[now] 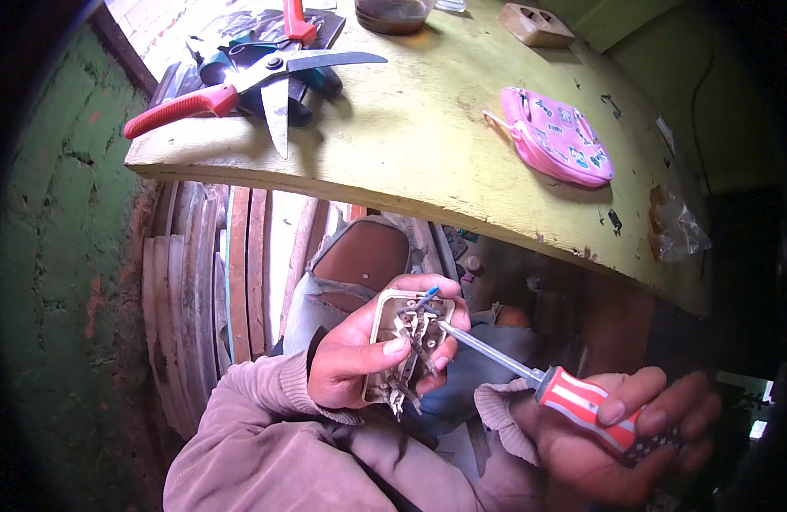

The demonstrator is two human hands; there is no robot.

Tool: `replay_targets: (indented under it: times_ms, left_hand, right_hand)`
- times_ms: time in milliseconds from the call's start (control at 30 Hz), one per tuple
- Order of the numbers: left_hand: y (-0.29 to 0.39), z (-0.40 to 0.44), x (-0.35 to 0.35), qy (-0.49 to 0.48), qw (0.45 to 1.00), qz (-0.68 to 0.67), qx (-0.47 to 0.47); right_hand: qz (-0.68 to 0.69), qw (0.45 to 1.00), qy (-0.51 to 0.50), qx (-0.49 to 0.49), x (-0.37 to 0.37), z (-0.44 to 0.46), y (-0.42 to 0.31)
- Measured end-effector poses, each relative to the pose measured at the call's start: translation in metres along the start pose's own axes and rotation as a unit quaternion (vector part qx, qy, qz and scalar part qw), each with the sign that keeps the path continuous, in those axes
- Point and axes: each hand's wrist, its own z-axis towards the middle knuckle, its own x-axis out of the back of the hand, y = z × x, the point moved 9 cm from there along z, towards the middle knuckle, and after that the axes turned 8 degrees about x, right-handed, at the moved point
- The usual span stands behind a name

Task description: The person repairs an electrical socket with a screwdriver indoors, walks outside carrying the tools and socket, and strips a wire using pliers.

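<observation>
Casing (417, 331), open side up, sits at six o'clock of centre in the left hand (346, 363), which grips it with the thumb across its contacts and the fingers behind and round the edge, presumably to brace it against the tool. The right hand (603, 469), at four o'clock, is wrapped round the screwdriver (564, 394), its shaft slanting toward ten o'clock, likely so the tip reaches inside without hiding the parts; whether it seats in a screw, I cannot tell. On the table (410, 128), shears (276, 64) lie at eleven o'clock and a pouch (564, 141) at two, apart from the work.
</observation>
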Motion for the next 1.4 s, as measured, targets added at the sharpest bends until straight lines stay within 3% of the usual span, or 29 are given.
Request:
replay_targets:
  times_ms: [33,267,400,533,633,733,900,967,1000,1033,1100,1167,1233,1300,1367,1400]
  left_hand:
    - [0.000,-0.001,0.000,-0.001,1.000,-0.002,0.001]
    - [-0.001,-0.003,0.003,0.048,0.998,0.025,0.015]
    - [0.000,-0.005,0.002,0.026,0.999,0.042,-0.005]
    - [0.004,-0.009,0.005,0.057,0.986,0.149,-0.055]
    - [0.003,-0.011,0.004,0.060,0.978,0.187,-0.075]
    - [0.005,-0.011,0.002,0.058,0.965,0.235,-0.098]
    - [0.008,-0.015,0.004,0.081,0.950,0.273,-0.127]
    - [0.012,-0.019,0.010,0.097,0.946,0.280,-0.131]
    - [0.015,-0.021,0.013,0.115,0.941,0.287,-0.139]
    - [0.017,-0.021,0.013,0.115,0.941,0.288,-0.139]
    - [0.020,-0.023,0.011,0.116,0.939,0.291,-0.144]
    - [0.021,-0.023,0.008,0.115,0.936,0.299,-0.144]
    - [0.020,-0.023,0.007,0.111,0.936,0.306,-0.135]
    - [0.020,-0.023,0.010,0.113,0.937,0.303,-0.132]
    - [0.020,-0.024,0.011,0.116,0.938,0.300,-0.128]
    - [0.015,-0.024,0.013,0.116,0.946,0.284,-0.104]
  right_hand:
    - [-0.052,0.995,-0.026,-0.082,0.021,-0.013,-0.004]
    - [-0.214,0.974,-0.038,0.066,0.006,-0.016,-0.008]
    - [-0.337,0.926,-0.069,0.158,-0.011,-0.021,-0.014]
    - [-0.423,0.866,-0.099,0.249,-0.028,-0.025,-0.019]
    - [-0.454,0.837,-0.118,0.282,-0.041,-0.026,-0.027]
    - [-0.483,0.853,-0.067,0.183,-0.041,-0.023,-0.031]
    - [-0.364,0.867,-0.132,0.314,-0.068,-0.030,-0.021]
    - [-0.392,0.849,-0.216,0.283,-0.077,-0.004,-0.042]
    - [-0.319,0.879,-0.355,0.000,-0.072,0.014,-0.019]
    - [-0.282,0.850,-0.423,-0.137,-0.064,0.008,-0.003]
    - [-0.258,0.705,-0.526,-0.400,-0.034,-0.018,0.013]
    - [-0.173,0.865,-0.422,-0.210,-0.040,-0.006,0.015]
    - [-0.125,0.920,-0.357,-0.107,-0.044,0.007,0.001]
    - [-0.155,0.898,-0.403,-0.077,-0.059,0.006,-0.009]
    - [-0.187,0.933,-0.297,-0.077,-0.064,0.009,-0.016]
    - [-0.184,0.892,-0.397,-0.113,-0.075,0.018,-0.012]
